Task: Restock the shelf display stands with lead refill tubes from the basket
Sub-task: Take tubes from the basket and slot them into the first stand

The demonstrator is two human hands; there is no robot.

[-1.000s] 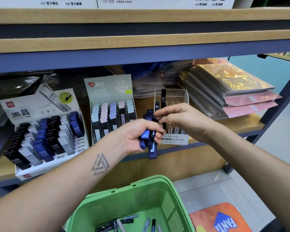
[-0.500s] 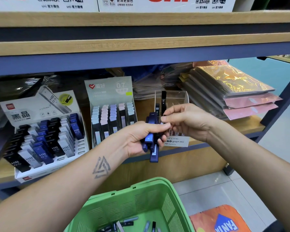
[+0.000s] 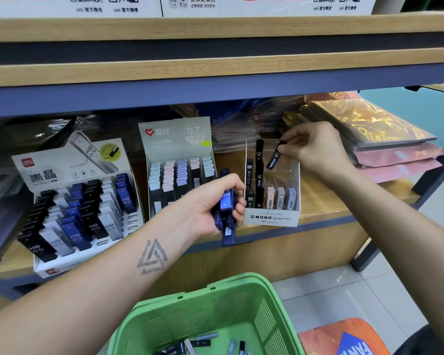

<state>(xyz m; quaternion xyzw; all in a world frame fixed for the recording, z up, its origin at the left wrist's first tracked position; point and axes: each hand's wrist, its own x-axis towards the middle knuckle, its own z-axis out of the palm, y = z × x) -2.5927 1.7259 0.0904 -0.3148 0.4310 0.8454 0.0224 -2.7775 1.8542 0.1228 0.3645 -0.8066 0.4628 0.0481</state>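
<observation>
Black lead refill tube (image 3: 274,157) (blue label), tilted, pinched.

"MONO graph MG" on clear stand (image 3: 271,218), "0.7" on grey stand (image 3: 176,135), seemingly "HB 0.5" on left tubes (image 3: 94,228)

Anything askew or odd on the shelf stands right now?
Nothing damaged or spilled. The MONO display stand is mostly unfilled, and the tube pinched by the right hand hangs tilted above it.

Basket (image 3: 215,303) below shelf (image 3: 318,201); stands apparently side by side.
</observation>
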